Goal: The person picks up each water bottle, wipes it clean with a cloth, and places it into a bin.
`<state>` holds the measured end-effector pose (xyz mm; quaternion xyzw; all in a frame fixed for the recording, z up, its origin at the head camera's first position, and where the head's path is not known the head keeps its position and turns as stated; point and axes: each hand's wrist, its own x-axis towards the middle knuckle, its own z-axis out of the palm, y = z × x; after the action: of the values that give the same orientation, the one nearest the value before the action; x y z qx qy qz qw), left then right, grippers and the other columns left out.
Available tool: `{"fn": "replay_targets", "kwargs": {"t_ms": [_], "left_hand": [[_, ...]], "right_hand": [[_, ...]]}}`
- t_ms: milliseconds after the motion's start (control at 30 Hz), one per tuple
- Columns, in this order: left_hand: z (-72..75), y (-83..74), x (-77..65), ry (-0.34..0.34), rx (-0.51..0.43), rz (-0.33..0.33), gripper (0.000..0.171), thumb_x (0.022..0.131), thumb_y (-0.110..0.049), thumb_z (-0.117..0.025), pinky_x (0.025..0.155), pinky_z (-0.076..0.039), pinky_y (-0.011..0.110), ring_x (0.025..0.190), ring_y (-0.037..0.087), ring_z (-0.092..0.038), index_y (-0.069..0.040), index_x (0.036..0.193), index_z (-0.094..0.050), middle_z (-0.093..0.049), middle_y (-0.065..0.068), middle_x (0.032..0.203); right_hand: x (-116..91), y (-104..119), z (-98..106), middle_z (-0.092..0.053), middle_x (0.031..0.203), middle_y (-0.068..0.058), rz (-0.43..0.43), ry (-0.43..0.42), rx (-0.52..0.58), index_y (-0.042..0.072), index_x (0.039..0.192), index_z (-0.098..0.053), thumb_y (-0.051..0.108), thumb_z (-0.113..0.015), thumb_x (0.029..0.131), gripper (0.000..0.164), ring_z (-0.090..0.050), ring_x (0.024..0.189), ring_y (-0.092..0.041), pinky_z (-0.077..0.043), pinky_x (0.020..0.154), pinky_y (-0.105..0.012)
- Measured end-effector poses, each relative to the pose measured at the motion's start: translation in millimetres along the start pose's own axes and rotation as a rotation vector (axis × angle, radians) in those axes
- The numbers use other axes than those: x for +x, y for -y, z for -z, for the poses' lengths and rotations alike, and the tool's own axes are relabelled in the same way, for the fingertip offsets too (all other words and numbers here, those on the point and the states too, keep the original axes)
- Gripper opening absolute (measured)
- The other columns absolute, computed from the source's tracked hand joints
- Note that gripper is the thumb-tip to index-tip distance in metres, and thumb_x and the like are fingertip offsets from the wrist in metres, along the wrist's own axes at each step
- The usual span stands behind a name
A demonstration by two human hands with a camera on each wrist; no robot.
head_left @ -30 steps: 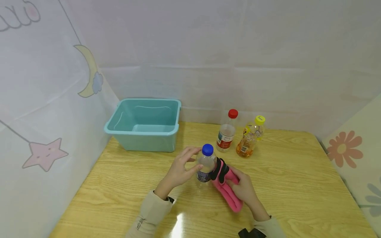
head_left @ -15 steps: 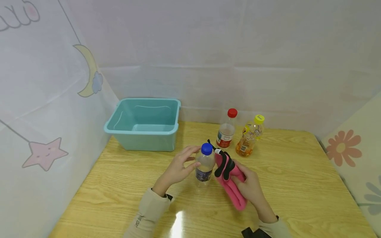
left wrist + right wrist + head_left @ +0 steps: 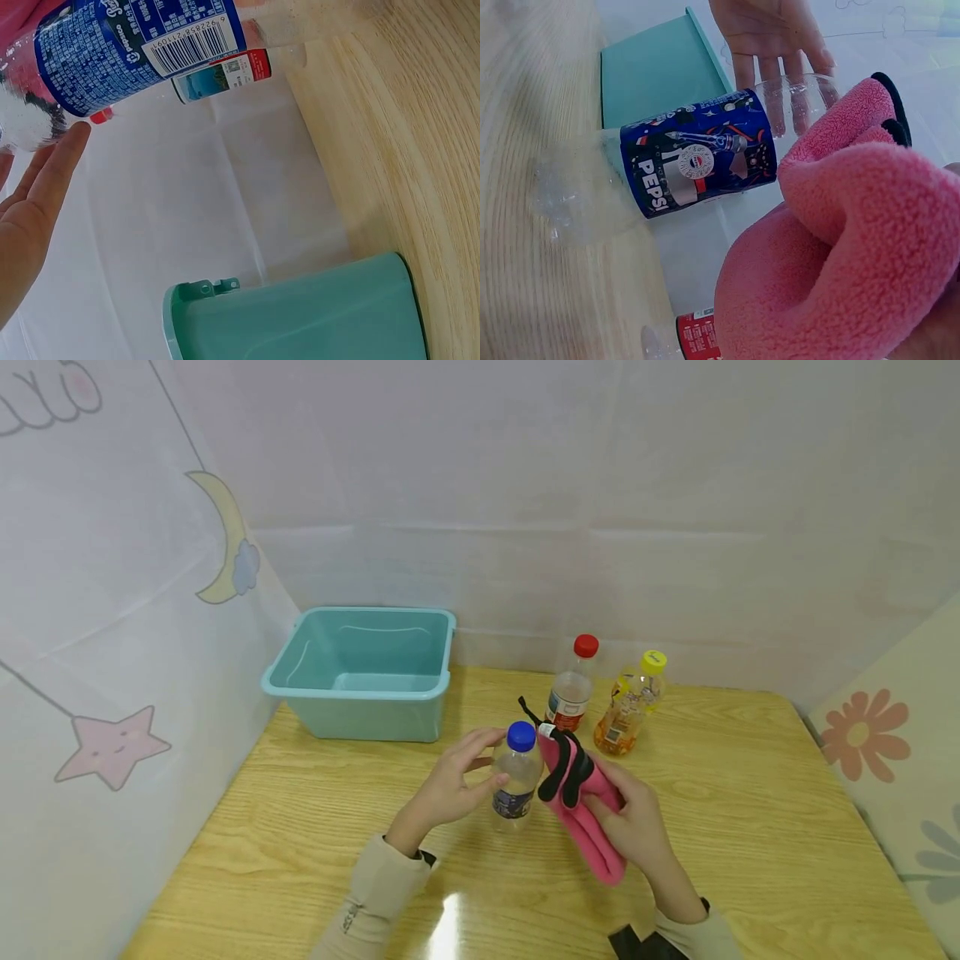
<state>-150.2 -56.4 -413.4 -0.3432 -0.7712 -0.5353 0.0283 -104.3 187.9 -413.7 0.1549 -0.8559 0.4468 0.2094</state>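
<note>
My left hand (image 3: 457, 783) holds the Pepsi bottle (image 3: 513, 804), apparently to steady it; my right hand (image 3: 636, 822) grips pink fleece cloth (image 3: 585, 837), folded presumably for control.

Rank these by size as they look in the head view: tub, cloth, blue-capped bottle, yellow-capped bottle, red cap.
1. Tub
2. Cloth
3. Blue-capped bottle and yellow-capped bottle: too alike to rank, the former being nearer the camera
4. Red cap

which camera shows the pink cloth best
The head view: it shows nearly the whole folded pink cloth, held in the right hand. The right wrist view shows its fluffy surface closer but cuts it off; the left wrist view catches only a little at the top left.
</note>
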Motion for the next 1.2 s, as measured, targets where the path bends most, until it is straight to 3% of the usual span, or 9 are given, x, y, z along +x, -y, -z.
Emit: {"fn": "replay_targets", "kwargs": {"t_ms": [233, 433, 700, 1200], "left_hand": [[-4.0, -1.8, 1.8, -0.004, 0.079, 0.035, 0.057, 0.083, -0.016, -0.068, 0.089, -0.047, 0.032, 0.114, 0.023, -0.045, -0.002, 0.131, -0.043, -0.046, 0.011, 0.128], [-6.2, 0.9, 3.2, -0.028, 0.115, -0.001, 0.055, 0.082, -0.015, -0.069, 0.087, -0.048, 0.029, 0.112, 0.022, -0.047, -0.002, 0.13, -0.043, -0.048, 0.011, 0.125], [-5.8, 1.2, 3.3, -0.05, 0.103, -0.034, 0.053, 0.081, -0.011, -0.069, 0.086, -0.049, 0.03, 0.112, 0.026, -0.047, -0.002, 0.128, -0.046, -0.047, 0.011, 0.123], [-4.5, -1.2, 5.2, -0.038, 0.102, -0.049, 0.052, 0.083, -0.011, -0.068, 0.083, -0.05, 0.029, 0.111, 0.029, -0.049, -0.001, 0.129, -0.046, -0.049, 0.013, 0.12]], "right_hand": [[3.5, 7.3, -0.8, -0.066, 0.099, -0.009, 0.046, 0.01, -0.006, 0.004, 0.113, -0.064, -0.014, -0.068, 0.067, 0.05, -0.056, 0.076, -0.011, -0.045, 0.058, -0.022], [6.1, 6.2, -2.7, -0.065, 0.104, -0.009, 0.083, 0.016, -0.059, 0.004, 0.114, -0.063, -0.013, -0.069, 0.066, 0.051, -0.061, 0.089, -0.02, -0.047, 0.068, -0.019], [14.7, 6.2, -3.1, -0.065, 0.104, -0.013, 0.132, 0.068, -0.107, 0.001, 0.116, -0.061, -0.01, -0.068, 0.067, 0.051, -0.062, 0.091, -0.028, -0.052, 0.067, -0.042], [23.2, 7.8, -2.5, -0.064, 0.1, -0.015, 0.068, 0.166, -0.144, 0.001, 0.115, -0.061, -0.008, -0.066, 0.07, 0.046, -0.061, 0.087, -0.029, -0.05, 0.069, -0.045]]}}
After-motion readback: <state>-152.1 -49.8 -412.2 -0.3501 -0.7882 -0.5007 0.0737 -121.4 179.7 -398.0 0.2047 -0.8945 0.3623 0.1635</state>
